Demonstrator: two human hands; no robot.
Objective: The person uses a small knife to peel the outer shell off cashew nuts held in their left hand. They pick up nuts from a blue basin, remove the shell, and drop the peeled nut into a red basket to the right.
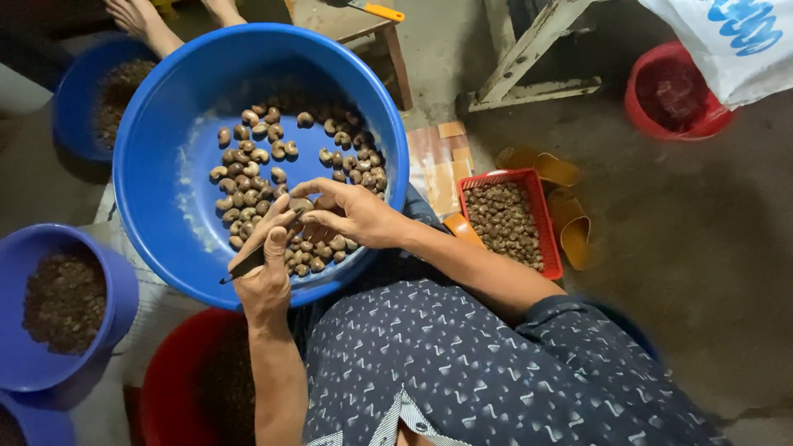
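A big blue basin (165,165) rests on my lap, holding a loose pile of brown cashew nuts (248,182). Over its near side my left hand (268,277) grips a small dark-handled knife (246,266), blade pointing toward the other hand. My right hand (357,216) pinches a single nut (301,203) between fingers and thumb, right at the knife's tip. Both hands hover just above the nuts at the basin's near edge.
A red basket (552,239) of nuts sits on the concrete floor to the right, with yellow sandals (570,223) beside it. Blue buckets (116,289) of dark shells stand left, a red bucket (178,372) below. Another person's foot (136,16) shows at the top, by a wooden stool (363,25).
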